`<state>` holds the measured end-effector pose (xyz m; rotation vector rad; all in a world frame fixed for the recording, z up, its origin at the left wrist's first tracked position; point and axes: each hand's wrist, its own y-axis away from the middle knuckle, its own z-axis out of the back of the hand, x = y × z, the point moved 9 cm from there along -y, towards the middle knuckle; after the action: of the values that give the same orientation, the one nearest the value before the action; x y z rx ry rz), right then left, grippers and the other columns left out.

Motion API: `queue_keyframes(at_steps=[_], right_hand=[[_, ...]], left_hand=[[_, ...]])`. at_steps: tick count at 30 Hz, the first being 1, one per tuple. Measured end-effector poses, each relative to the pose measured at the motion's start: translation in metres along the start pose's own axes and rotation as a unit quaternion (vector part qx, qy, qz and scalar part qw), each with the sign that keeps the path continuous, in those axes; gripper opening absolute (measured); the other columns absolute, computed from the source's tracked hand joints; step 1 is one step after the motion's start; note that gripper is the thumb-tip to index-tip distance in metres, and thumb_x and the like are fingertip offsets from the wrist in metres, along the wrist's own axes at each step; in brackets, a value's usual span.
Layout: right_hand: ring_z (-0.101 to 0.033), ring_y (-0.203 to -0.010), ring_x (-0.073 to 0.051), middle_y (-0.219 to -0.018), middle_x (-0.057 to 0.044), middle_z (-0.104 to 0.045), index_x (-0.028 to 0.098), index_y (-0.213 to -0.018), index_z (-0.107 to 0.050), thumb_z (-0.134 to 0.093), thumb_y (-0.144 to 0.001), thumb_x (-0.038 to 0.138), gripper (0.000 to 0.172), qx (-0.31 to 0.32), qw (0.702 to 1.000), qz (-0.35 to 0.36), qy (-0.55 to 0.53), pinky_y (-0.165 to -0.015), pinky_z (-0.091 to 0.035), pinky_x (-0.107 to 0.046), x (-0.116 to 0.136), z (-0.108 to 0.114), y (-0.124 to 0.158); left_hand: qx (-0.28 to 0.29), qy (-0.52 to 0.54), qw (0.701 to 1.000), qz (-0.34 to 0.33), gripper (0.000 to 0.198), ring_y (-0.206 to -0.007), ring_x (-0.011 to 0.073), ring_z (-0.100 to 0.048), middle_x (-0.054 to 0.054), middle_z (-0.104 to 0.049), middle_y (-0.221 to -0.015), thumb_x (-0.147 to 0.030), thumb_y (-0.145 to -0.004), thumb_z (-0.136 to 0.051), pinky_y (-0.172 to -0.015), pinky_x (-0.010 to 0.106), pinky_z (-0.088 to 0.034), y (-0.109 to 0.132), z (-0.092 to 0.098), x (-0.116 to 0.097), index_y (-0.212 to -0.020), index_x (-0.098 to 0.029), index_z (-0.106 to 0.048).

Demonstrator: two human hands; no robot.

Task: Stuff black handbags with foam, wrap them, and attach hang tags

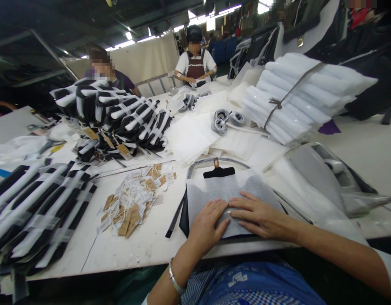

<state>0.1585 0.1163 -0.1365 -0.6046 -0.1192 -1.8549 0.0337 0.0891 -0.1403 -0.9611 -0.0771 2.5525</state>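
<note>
The thin, greyish-white, translucent sheet [242,186] lies over the flat black item [184,222] at the near edge of the white desk [112,256], directly in front of me; the step in hand, as I judge it, is pressing this sheet flat. My left grip [211,218] is laid on it with the fingers extended side by side and the thumb apart; my right grip [257,214] is spread, palm down, fingers pointing toward the left one. Neither pinches anything that I can see. Between my fingertips is a small glossy, clear patch [228,212], probably tape, though it is too small to confirm. To do this well, I should apply light, even pressure with the finger pads and work outward from the patch, since thin sheeting of this kind will likely crease under a hard push. One grip should anchor while the other smooths; if both slide together, the sheet could skew on the black item. The black tab with a gold-coloured metal clasp [219,171] projects beyond the far edge and should take no pressure, as should the curved, clear-wrapped handle [197,164] behind it. The loose black strap [174,218] at the left should be kept out from under the sheet.
</note>
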Motion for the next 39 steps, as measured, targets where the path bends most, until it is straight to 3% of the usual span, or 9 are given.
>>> queue_keyframes(at_steps=[5, 11, 15, 18, 20, 24, 29, 34, 39], right_hand=[[-0.057, -0.125, -0.026, -0.132, -0.014, -0.064, 0.018, -0.135, -0.055, -0.054, -0.097, 0.035, 0.042, -0.042, 0.997, -0.050, -0.034, -0.116, -0.035, -0.054, -0.005, 0.015, -0.001], [-0.062, -0.119, -0.026, -0.127, -0.010, -0.068, 0.022, -0.118, -0.066, -0.057, -0.095, 0.034, 0.027, -0.100, 0.991, -0.082, 0.018, -0.110, -0.045, -0.048, 0.005, 0.061, -0.005], [-0.068, -0.108, -0.023, -0.118, -0.008, -0.072, 0.024, -0.125, -0.063, -0.061, -0.093, 0.026, 0.032, -0.137, 0.985, 0.019, 0.100, -0.104, -0.051, -0.043, 0.046, 0.081, 0.003], [-0.069, -0.104, -0.021, -0.113, -0.006, -0.075, 0.021, -0.127, -0.061, -0.062, -0.092, 0.018, 0.035, -0.100, 0.975, 0.143, 0.136, -0.103, -0.052, -0.038, 0.087, 0.072, 0.011], [-0.069, -0.104, -0.021, -0.113, -0.007, -0.075, 0.019, -0.126, -0.062, -0.061, -0.093, 0.016, 0.033, -0.072, 0.972, 0.169, 0.145, -0.102, -0.053, -0.037, 0.099, 0.063, 0.011], [-0.069, -0.099, -0.023, -0.111, -0.010, -0.073, 0.019, -0.124, -0.064, -0.049, -0.098, 0.018, 0.030, -0.085, 0.987, 0.031, 0.131, -0.089, -0.057, -0.037, 0.071, 0.056, -0.015], [-0.069, -0.093, -0.025, -0.101, -0.011, -0.073, 0.018, -0.107, -0.071, -0.051, -0.098, 0.030, 0.024, -0.011, 0.985, -0.143, 0.091, -0.085, -0.055, -0.036, 0.020, 0.035, -0.053], [-0.070, -0.085, -0.025, -0.090, -0.010, -0.074, 0.016, -0.089, -0.072, -0.055, -0.095, 0.031, 0.024, 0.104, 0.970, -0.160, 0.150, -0.075, -0.051, -0.032, 0.008, 0.013, -0.071], [-0.070, -0.078, -0.023, -0.079, -0.006, -0.075, 0.019, -0.076, -0.075, -0.051, -0.093, 0.028, 0.030, 0.153, 0.953, -0.187, 0.184, -0.068, -0.046, -0.030, 0.007, 0.003, -0.073]], left_hand=[[0.007, 0.014, 1.000, 0.018, 0.045, -0.137, 0.0223, -0.048, 0.008, -0.057, -0.143, -0.032, -0.097, -0.054, -0.119, 0.047, -0.036, 0.000, 0.003, 0.000, -0.140, -0.022, -0.049], [0.075, 0.006, 0.997, -0.030, 0.098, -0.146, 0.0306, -0.033, 0.015, -0.039, -0.156, -0.065, -0.075, -0.072, -0.121, 0.055, -0.026, 0.003, 0.002, -0.012, -0.153, -0.023, -0.031], [0.062, 0.052, 0.997, -0.004, 0.063, -0.146, 0.0233, -0.035, 0.009, -0.042, -0.155, -0.049, -0.097, -0.049, -0.122, 0.050, -0.027, 0.002, 0.006, -0.003, -0.153, -0.023, -0.032], [0.025, 0.136, 0.989, 0.050, 0.048, -0.141, 0.0199, -0.042, 0.005, -0.050, -0.150, -0.038, -0.104, -0.030, -0.122, 0.046, -0.028, -0.001, 0.011, 0.011, -0.148, -0.023, -0.043], [-0.005, 0.183, 0.979, 0.092, 0.048, -0.133, 0.0221, -0.053, 0.004, -0.060, -0.140, -0.041, -0.105, -0.028, -0.118, 0.046, -0.036, -0.003, 0.015, 0.020, -0.142, -0.022, -0.052], [-0.040, 0.211, 0.967, 0.139, 0.054, -0.099, 0.0254, -0.069, 0.004, -0.076, -0.103, -0.049, -0.104, -0.027, -0.095, 0.045, -0.055, -0.002, 0.020, 0.028, -0.116, -0.018, -0.070], [-0.057, 0.221, 0.967, 0.112, 0.052, -0.111, 0.0251, -0.066, 0.003, -0.074, -0.112, -0.048, -0.104, -0.027, -0.100, 0.043, -0.053, -0.002, 0.021, 0.022, -0.130, -0.020, -0.062], [-0.065, 0.239, 0.965, 0.089, 0.051, -0.126, 0.0245, -0.058, 0.003, -0.066, -0.131, -0.046, -0.104, -0.027, -0.110, 0.045, -0.046, -0.001, 0.021, 0.020, -0.142, -0.022, -0.052], [-0.036, 0.236, 0.967, 0.093, 0.055, -0.139, 0.0227, -0.045, 0.005, -0.053, -0.147, -0.047, -0.104, -0.026, -0.120, 0.041, -0.032, -0.001, 0.014, 0.022, -0.145, -0.019, -0.049]])
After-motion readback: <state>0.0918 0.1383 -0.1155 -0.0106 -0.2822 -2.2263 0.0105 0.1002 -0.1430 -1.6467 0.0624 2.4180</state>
